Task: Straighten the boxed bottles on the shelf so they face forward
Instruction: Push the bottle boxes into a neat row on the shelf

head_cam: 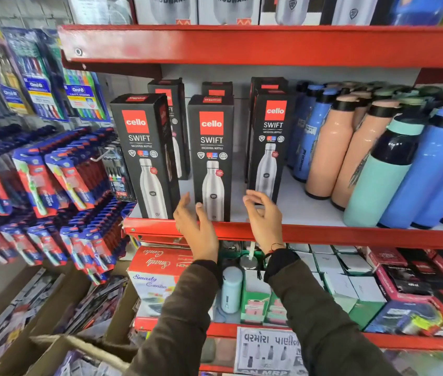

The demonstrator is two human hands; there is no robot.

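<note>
Far left, packs of toothbrushes (38, 169) hang in slanted rows beside the red shelf (323, 234). On its white board three black boxed bottles stand in the front row, each printed with a red logo square, the word SWIFT and a steel bottle picture. The left box (144, 156) stands at the shelf's front edge, turned a little so that its right side panel shows as well as its front. The middle box (211, 158) stands just beside it, upright, its front facing almost straight out. More black boxes (168, 104) stand behind these in a back row.

The left hand (197, 226) is raised in front of the gap between the left and middle boxes, fingers spread and loose, thumb lying against the lower front of the middle box; it has hold of nothing. The right hand (263, 215) is open too, fingers curled slightly, its fingertips at the lower left corner of the right box (270, 147), whether touching or just short cannot be told. That box stands apart from the middle one, set further back and angled slightly.

To the right, loose bottles (377, 164) in blue, peach and mint crowd the same shelf, leaning in the wide view. Below, the lower shelf (242, 329) carries small cartons and a handwritten sign (266, 351)
</note>
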